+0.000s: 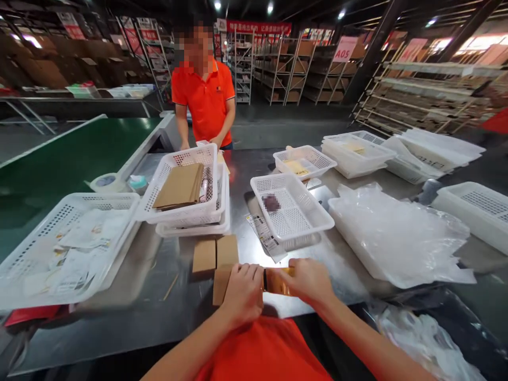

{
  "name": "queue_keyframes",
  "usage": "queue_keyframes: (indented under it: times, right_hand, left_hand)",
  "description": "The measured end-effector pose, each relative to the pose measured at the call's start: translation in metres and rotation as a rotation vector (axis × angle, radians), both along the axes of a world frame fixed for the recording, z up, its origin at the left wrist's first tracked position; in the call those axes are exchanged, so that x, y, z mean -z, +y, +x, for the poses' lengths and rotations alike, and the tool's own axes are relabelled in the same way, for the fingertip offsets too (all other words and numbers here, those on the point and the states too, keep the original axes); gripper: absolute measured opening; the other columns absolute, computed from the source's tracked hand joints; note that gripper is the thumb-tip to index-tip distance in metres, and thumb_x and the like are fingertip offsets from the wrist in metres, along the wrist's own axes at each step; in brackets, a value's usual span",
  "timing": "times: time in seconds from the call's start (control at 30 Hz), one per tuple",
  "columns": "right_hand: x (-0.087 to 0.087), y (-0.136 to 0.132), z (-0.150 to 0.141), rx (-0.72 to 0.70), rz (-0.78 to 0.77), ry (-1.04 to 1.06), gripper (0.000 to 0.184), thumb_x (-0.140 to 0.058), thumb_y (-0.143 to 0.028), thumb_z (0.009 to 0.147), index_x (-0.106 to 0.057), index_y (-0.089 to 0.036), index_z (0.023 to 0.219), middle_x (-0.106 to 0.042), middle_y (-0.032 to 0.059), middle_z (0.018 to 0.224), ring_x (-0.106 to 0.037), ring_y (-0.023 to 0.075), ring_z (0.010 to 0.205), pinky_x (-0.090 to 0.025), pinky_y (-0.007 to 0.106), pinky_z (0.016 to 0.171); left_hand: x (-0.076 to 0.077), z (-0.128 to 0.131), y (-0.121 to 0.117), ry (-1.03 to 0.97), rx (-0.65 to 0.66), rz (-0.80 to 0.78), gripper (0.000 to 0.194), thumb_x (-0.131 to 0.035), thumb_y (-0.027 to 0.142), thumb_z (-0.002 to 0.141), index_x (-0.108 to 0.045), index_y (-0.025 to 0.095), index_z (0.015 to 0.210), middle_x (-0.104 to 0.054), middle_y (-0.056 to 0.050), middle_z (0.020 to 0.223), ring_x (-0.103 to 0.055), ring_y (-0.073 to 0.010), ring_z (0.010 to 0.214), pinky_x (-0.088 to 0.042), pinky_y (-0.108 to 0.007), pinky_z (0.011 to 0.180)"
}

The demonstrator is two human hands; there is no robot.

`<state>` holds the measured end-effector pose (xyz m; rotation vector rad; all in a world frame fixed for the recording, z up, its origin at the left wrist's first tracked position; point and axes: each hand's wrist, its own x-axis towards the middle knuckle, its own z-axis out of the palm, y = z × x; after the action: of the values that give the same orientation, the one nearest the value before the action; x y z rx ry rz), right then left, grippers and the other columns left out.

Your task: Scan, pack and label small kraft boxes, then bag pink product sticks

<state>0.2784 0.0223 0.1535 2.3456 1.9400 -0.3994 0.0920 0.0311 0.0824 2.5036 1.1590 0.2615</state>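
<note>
My left hand (244, 291) has its fingers curled over the right side of a small brown cardboard box (225, 251) at the table's near edge. Close beside it, my right hand (313, 280) grips a shiny amber item (275, 281) that looks like packing tape; the fingers hide part of it. A printed label sheet (268, 241) lies just beyond my hands, partly under a white perforated basket (293, 233). That basket contains a small dark, blurred item (272, 202).
Stacked white baskets (190, 230) hold brown envelopes (180, 185). Another basket (119, 254) with white packets stands left. Clear plastic bags (400, 233) fill a tray at right. A person in an orange shirt (206, 106) stands across the table, beside a green conveyor (79, 153).
</note>
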Motion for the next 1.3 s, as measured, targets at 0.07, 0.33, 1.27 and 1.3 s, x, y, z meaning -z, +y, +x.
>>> queue_keyframes:
  times: [0.07, 0.33, 1.27, 1.3]
  right_hand:
    - [-0.003, 0.000, -0.004, -0.020, 0.040, -0.039, 0.053, -0.043, -0.061, 0.088, -0.073, -0.018, 0.080, -0.074, 0.0150, 0.080, -0.068, 0.0277, 0.076, -0.035, 0.031, 0.057]
    - [0.035, 0.022, 0.028, 0.022, -0.014, -0.137, 0.039, -0.047, -0.040, 0.092, -0.073, -0.011, 0.089, -0.075, 0.0193, 0.090, -0.071, 0.0297, 0.087, -0.044, 0.033, 0.066]
    - [0.214, -0.044, 0.149, 0.393, 0.612, -0.035, 0.059, -0.031, -0.061, 0.085, -0.062, -0.013, 0.101, -0.067, 0.0207, 0.079, -0.064, 0.0394, 0.077, -0.048, 0.053, 0.069]
    - [0.206, -0.028, 0.144, 0.400, 0.673, 0.005, 0.058, -0.034, -0.061, 0.084, -0.060, -0.013, 0.105, -0.067, 0.0223, 0.088, -0.063, 0.0398, 0.085, -0.048, 0.054, 0.075]
  left_hand:
    - [-0.002, -0.003, 0.003, -0.022, -0.024, 0.021, 0.060, -0.059, 0.022, 0.061, -0.052, 0.015, 0.120, -0.062, -0.014, 0.117, -0.054, -0.0314, 0.104, -0.037, -0.046, 0.089]
    - [-0.035, 0.005, -0.020, -0.336, -0.082, 0.062, 0.062, -0.070, 0.029, 0.060, -0.050, 0.017, 0.118, -0.063, -0.014, 0.113, -0.057, -0.0312, 0.100, -0.042, -0.047, 0.088]
    - [0.152, -0.098, -0.064, -0.529, -0.674, -0.433, 0.074, -0.068, 0.030, 0.066, -0.050, 0.019, 0.137, -0.056, -0.014, 0.140, -0.047, -0.0350, 0.134, -0.034, -0.051, 0.116]
    - [0.153, -0.100, -0.063, -0.508, -0.734, -0.424, 0.069, -0.067, 0.032, 0.065, -0.055, 0.021, 0.132, -0.061, -0.012, 0.134, -0.050, -0.0355, 0.131, -0.037, -0.049, 0.115]
